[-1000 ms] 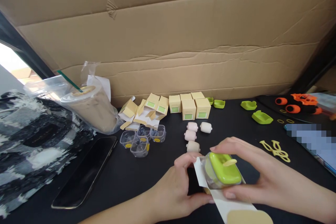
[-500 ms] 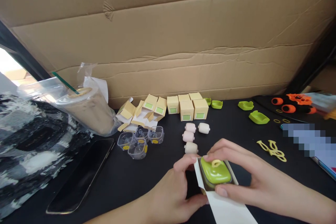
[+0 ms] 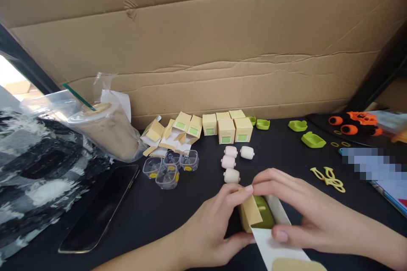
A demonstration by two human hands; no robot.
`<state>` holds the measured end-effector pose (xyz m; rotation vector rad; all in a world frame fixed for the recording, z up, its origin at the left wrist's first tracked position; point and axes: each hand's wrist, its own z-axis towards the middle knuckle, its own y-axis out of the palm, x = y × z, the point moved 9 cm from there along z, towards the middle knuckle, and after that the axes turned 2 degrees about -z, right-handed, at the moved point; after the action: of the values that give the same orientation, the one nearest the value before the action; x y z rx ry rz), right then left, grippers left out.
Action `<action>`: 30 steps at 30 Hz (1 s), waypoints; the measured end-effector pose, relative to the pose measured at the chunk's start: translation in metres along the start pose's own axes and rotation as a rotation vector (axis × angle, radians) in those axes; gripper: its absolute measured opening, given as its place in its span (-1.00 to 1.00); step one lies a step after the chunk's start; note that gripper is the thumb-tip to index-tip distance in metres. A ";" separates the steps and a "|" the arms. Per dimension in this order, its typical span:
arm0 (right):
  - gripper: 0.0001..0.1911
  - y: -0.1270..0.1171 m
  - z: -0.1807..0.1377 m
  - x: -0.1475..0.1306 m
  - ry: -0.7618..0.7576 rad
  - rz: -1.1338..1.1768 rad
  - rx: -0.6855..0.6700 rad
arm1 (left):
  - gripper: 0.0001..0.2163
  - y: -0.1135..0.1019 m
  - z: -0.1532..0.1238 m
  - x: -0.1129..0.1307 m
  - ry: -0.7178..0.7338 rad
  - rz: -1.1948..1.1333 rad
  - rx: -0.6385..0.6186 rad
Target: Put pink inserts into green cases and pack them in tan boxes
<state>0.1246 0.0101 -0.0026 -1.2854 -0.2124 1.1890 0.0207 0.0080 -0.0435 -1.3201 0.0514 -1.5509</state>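
A small cardboard box (image 3: 248,216) sits between my hands with its top open and a long white-lined flap (image 3: 273,247) hanging toward me. Inside lies a green rounded case (image 3: 266,216), partly covered by a folded-in side flap (image 3: 252,211). My left hand (image 3: 219,222) grips the box's left side, index finger over the side flap, thumb below. Around the right side curves my right hand (image 3: 295,211), its fingertips at the far edge and its thumb by the near flap. Just beyond the box lies a cream roll (image 3: 232,176).
Closed boxes (image 3: 226,131), flattened boxes (image 3: 178,131) and clear cups (image 3: 167,175) stand toward the back. A phone (image 3: 98,209) and an iced drink (image 3: 104,129) are left. Green trays (image 3: 313,139), yellow rings (image 3: 329,180) and an orange toy car (image 3: 361,122) lie right.
The green case has gone deeper into the box. The left side flap has been folded inward over it, and my left index finger has shifted onto that flap.
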 end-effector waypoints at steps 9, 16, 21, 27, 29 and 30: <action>-0.65 0.005 -0.007 0.035 0.228 0.305 0.064 | -0.37 0.000 0.003 -0.002 -0.060 0.053 -0.027; -0.93 -0.004 0.000 0.018 0.097 0.251 -0.012 | -0.35 -0.005 0.000 0.001 0.020 0.005 0.064; -0.54 -0.022 -0.008 0.023 0.090 0.260 0.107 | -0.42 -0.003 0.001 -0.002 0.015 0.010 0.039; -0.79 -0.010 -0.005 0.025 0.136 0.202 0.161 | -0.42 -0.004 0.002 0.002 0.042 -0.018 0.046; -0.82 -0.005 -0.002 0.029 0.183 0.251 0.135 | -0.43 -0.004 0.002 0.003 0.040 -0.009 0.050; -0.83 -0.002 -0.001 0.031 0.214 0.282 0.111 | -0.43 -0.003 0.002 0.003 0.038 0.001 0.048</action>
<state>0.1402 0.0340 -0.0158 -1.3632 0.1954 1.2691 0.0201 0.0087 -0.0389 -1.2530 0.0386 -1.5676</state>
